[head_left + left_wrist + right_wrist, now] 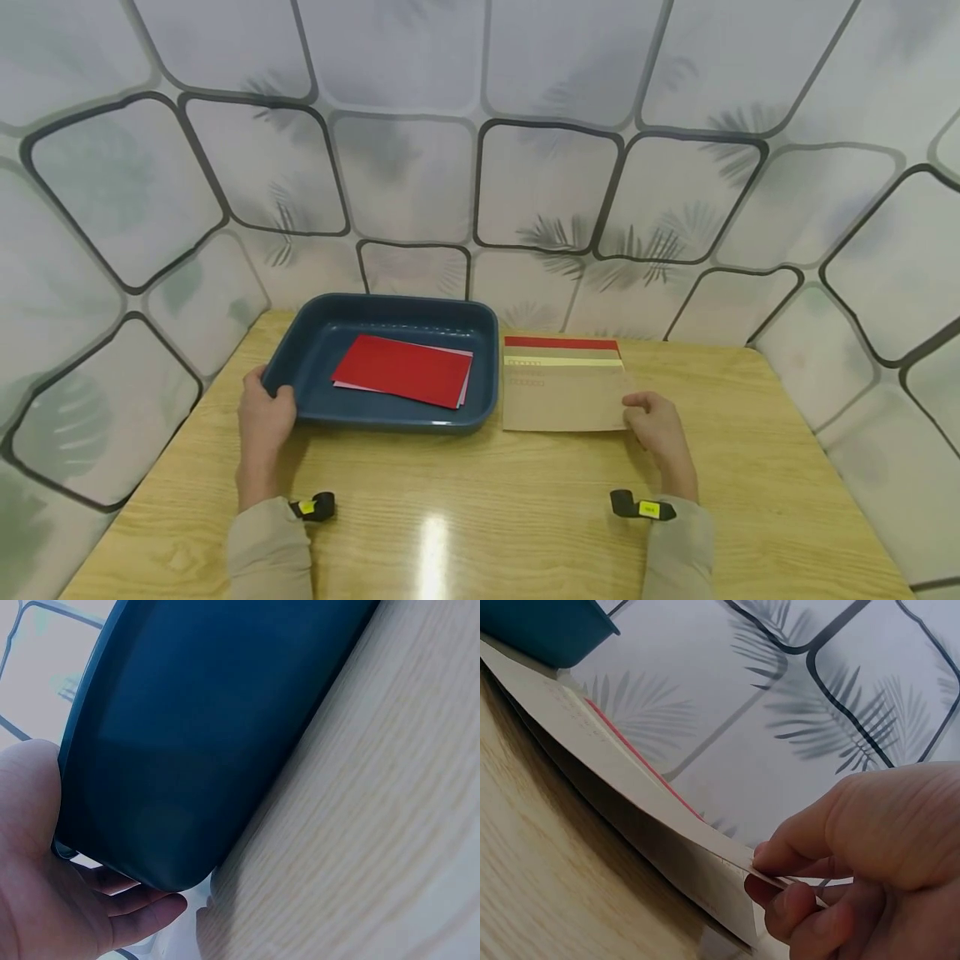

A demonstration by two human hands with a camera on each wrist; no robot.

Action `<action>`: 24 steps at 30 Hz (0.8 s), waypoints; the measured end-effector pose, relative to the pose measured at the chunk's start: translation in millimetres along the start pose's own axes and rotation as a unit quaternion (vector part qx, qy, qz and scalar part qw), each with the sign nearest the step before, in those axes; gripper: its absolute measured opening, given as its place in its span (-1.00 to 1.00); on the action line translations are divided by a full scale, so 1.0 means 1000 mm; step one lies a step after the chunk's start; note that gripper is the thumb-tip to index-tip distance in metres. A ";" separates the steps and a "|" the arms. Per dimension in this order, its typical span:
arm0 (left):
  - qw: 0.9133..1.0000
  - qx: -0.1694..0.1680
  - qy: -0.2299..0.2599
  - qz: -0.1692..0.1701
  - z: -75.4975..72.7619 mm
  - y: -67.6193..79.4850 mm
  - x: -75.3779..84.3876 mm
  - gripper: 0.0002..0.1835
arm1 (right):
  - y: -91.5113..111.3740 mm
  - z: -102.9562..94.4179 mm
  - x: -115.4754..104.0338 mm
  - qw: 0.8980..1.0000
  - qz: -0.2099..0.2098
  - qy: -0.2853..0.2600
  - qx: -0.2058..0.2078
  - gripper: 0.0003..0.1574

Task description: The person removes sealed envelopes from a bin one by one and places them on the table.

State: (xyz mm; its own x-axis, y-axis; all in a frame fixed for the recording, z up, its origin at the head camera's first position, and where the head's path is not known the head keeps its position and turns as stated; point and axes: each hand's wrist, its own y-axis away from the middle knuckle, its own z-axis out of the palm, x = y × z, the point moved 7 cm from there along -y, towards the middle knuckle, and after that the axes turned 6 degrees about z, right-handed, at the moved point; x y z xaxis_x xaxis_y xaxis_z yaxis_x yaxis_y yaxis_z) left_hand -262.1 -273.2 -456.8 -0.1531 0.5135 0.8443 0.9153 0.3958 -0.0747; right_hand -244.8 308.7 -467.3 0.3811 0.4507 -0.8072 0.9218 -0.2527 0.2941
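Pinching beige envelope (566, 404), right of tray (390, 424): right hand (657, 425). Left hand (266, 421) grips tray's near-left corner. Likely lifting step; next calls for steady pinch. Envelope count pinched unclear.

The tray (375, 422) sits by the counter's (525, 517) far edge, left of middle, with envelopes (401, 371) piled inside; just right of it, the envelope stack (570, 404) has its right end lifted; the left grip (268, 417) is at the tray's near left corner, the right grip (658, 429) at the stack's right edge
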 end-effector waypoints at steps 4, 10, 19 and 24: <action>1.000 -0.002 0.001 -0.002 0.000 0.000 0.000 -0.34 | -0.002 0.001 0.001 1.000 -0.001 0.004 -0.001 -0.47; 1.000 -0.007 0.004 -0.006 0.000 0.000 -0.001 -0.33 | -0.005 0.001 0.005 1.000 -0.006 0.021 0.002 -0.48; 1.000 -0.003 0.003 -0.004 0.001 -0.001 -0.001 -0.33 | -0.010 -0.002 0.015 1.000 -0.013 0.026 0.005 -0.49; 1.000 0.000 0.002 -0.005 0.000 -0.001 -0.001 -0.33 | -0.011 -0.003 0.015 0.999 -0.019 0.035 0.008 -0.48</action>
State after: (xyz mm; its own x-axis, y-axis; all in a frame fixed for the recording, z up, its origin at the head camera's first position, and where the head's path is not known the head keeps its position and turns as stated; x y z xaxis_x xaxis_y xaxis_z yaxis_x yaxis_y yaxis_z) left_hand -263.0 -274.1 -458.1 -0.1602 0.5059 0.8476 0.9135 0.4013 -0.0668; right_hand -248.6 320.7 -481.0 0.3500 0.5193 -0.7797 0.9348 -0.2471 0.2550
